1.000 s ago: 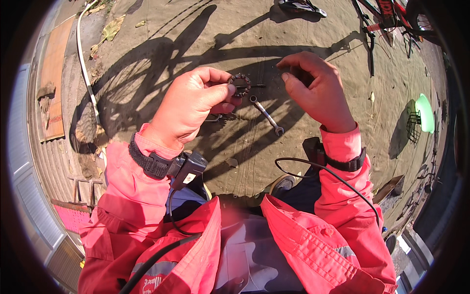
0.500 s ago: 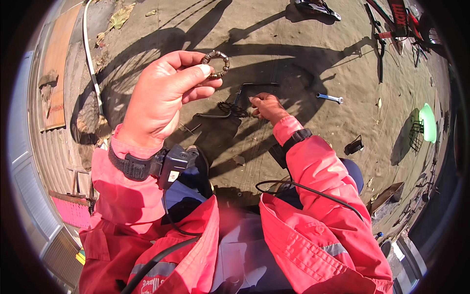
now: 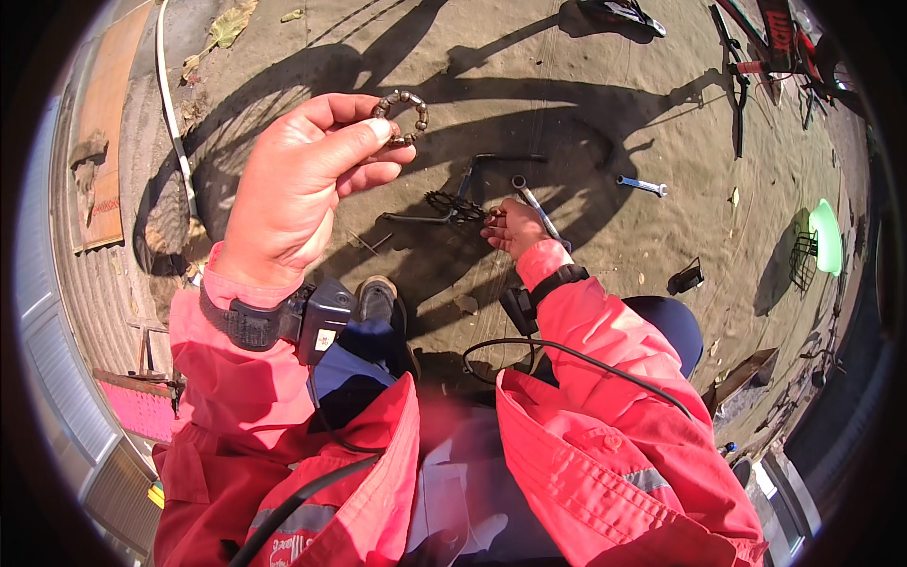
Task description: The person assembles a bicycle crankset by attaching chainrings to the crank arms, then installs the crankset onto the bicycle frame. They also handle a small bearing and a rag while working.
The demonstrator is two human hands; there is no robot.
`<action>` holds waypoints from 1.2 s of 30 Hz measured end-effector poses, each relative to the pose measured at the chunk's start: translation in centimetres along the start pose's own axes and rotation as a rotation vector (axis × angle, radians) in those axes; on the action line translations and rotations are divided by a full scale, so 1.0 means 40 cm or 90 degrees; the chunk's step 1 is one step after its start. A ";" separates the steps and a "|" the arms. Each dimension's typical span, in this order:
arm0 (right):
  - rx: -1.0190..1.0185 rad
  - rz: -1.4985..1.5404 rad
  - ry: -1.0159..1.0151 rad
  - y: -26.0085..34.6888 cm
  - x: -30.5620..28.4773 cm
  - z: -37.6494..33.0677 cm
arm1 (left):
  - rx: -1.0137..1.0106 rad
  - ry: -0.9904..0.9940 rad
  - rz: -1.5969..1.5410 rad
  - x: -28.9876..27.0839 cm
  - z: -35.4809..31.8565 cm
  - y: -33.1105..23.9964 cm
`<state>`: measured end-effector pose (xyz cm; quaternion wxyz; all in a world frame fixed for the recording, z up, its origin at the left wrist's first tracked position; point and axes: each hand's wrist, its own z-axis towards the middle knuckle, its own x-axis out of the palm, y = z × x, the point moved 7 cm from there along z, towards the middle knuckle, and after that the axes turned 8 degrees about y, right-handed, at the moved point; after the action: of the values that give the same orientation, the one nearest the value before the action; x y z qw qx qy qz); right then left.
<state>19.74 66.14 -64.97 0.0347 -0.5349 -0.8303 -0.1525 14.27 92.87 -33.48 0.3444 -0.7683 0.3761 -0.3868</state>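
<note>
Raised at the upper left, my left hand point(image 3: 304, 184) pinches a dark, greasy caged ball-bearing ring point(image 3: 419, 113) between thumb and fingers. My right hand point(image 3: 515, 227) is lower, near the ground, its fingers closed around something small and brownish that I cannot make out. Just left of those fingertips lies a bicycle crankset point(image 3: 459, 207) with a toothed chainring and bent crank arms. A metal wrench point(image 3: 535, 203) with a round head lies right beside the right hand, partly behind it. Further right, a blue-and-silver spanner point(image 3: 642, 185) rests on the ground cloth.
A red-and-black bicycle frame point(image 3: 779, 42) stands at the upper right, a saddle point(image 3: 619, 14) at the top. Right of me are a green bowl point(image 3: 827, 236) and a small black part point(image 3: 687, 277). A white hose point(image 3: 170, 104) runs along the left; a cable point(image 3: 605, 354) crosses my right forearm.
My left hand has shifted slightly left with the bearing ring. My right hand has moved a little down, its fingers now closed beside the crankset, and the round-headed wrench shows next to it.
</note>
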 end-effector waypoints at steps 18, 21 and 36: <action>-0.017 0.315 0.158 -0.174 0.257 0.014 | -0.008 -0.040 -0.003 -0.015 -0.009 -0.013; -0.062 0.326 0.138 -0.167 0.263 0.031 | -0.010 -0.032 -0.004 -0.022 -0.007 -0.008; -0.261 0.071 0.114 -0.004 0.121 -0.131 | -0.012 -0.069 -0.044 -0.008 0.002 -0.018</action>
<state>16.98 68.79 -58.94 0.0070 -0.5604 -0.7446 -0.3625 14.42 93.50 -33.04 0.3431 -0.8039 0.3340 -0.3528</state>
